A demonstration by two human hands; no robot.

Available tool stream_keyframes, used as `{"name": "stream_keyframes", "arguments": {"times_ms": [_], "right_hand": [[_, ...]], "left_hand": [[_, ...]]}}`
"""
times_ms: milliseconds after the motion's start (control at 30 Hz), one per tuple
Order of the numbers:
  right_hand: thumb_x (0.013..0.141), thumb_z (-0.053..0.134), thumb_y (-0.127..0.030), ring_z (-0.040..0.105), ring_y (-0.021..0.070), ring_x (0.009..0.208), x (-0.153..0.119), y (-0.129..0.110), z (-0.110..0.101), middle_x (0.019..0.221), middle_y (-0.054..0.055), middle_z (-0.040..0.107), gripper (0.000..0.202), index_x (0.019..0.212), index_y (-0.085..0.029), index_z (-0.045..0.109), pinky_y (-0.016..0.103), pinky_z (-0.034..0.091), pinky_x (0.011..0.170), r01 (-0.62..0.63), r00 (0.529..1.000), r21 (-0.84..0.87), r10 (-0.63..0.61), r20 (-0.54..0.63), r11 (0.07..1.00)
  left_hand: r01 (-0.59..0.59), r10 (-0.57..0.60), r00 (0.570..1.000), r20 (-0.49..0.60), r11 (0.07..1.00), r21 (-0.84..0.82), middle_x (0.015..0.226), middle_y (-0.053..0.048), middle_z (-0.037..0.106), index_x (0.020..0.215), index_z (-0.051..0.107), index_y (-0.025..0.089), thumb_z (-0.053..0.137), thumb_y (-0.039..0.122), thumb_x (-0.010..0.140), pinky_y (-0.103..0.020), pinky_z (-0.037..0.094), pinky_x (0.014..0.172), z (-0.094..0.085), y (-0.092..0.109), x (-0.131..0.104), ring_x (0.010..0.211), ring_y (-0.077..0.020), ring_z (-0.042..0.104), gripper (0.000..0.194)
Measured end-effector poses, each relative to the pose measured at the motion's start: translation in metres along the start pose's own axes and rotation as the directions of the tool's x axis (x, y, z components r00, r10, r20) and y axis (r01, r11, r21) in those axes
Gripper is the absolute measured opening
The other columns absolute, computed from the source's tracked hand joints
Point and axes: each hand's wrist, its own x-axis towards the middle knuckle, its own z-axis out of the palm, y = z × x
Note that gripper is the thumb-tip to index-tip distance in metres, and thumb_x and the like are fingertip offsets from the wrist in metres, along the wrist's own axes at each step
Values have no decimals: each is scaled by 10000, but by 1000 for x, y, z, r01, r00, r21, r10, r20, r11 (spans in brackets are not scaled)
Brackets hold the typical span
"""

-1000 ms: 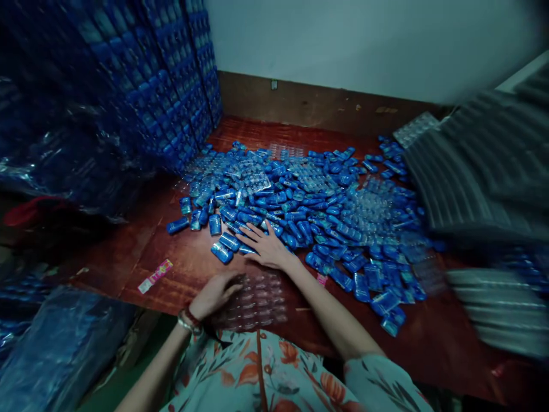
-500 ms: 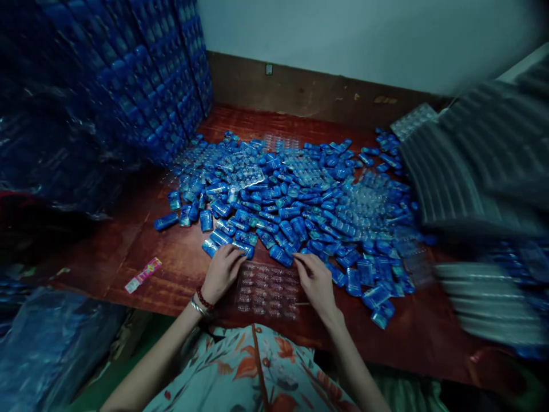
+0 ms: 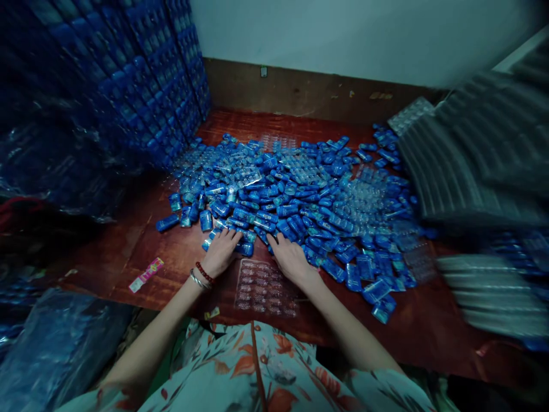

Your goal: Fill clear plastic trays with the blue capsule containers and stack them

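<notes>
Just beyond the table's front edge lies a clear plastic blister tray [image 3: 259, 289], its rows of cups facing up. My left hand [image 3: 223, 250] rests over a few small blue packets [image 3: 245, 248] at the near edge of a pile, its fingers stretched and slightly apart. To the right, my right hand [image 3: 288, 256] reaches across the tray's upper corner, and its extended fingertips touch packets in the pile. Neither hand visibly grips one; the packets under the fingers are partly hidden. Beads and a silver bangle circle my left wrist.
More clear trays [image 3: 364, 197] lie across the heap of packets. Wrapped blue stacks [image 3: 163, 86] rise at the left, and nested trays [image 3: 467, 154] stand at the right. A pink-and-yellow wrapper [image 3: 146, 274] lies on the reddish table [image 3: 180, 286].
My right hand has moved left and forward, from beside the tray to the packets above it. My left hand has spread over the packets with its fingers farther forward.
</notes>
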Motion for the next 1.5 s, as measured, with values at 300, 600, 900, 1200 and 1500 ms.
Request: {"name": "stream_keyframes", "arguments": {"times_ms": [300,600,900,1200,1500], "right_hand": [[819,549,-253,603,199,821,-9,21,10,1144,101,450,455,1247,-183,408,286,432,643,-17,999,245,9,34,969],[835,567,-385,528,143,647,-45,41,10,780,21,590,212,887,-190,633,257,431,614,32,907,754,298,-297,657],[921,397,-217,580,197,945,-81,10,34,1023,84,592,262,1136,-213,545,347,466,850,29,928,700,241,-284,714],[926,377,-172,586,181,816,-62,15,24,990,74,557,276,1153,-201,530,296,477,732,-15,975,529,131,-182,848],[928,389,-190,596,200,899,-65,6,22,1043,84,554,298,1208,-209,487,339,497,784,-10,975,553,132,-180,833]], "left_hand": [[-156,152,982,114,987,27,1068,-123,522,1310,374,163,399,53,833,-334,472,711,1,3,0,841,-225,566,489],[-99,120,989,89,973,-207,1022,-106,577,1293,421,206,347,107,892,-323,476,761,1,-3,-9,832,-200,604,420],[106,-443,891,104,-21,-994,921,-34,610,941,601,153,652,414,765,-246,457,771,1,34,-26,844,-150,560,319],[175,-422,857,295,-300,-938,717,56,510,1211,447,255,707,346,727,-174,414,537,-1,50,-34,562,-66,493,557],[163,-225,959,173,-65,-985,774,5,551,1201,460,208,591,313,825,-238,442,648,14,38,-43,678,-114,534,412]]}}
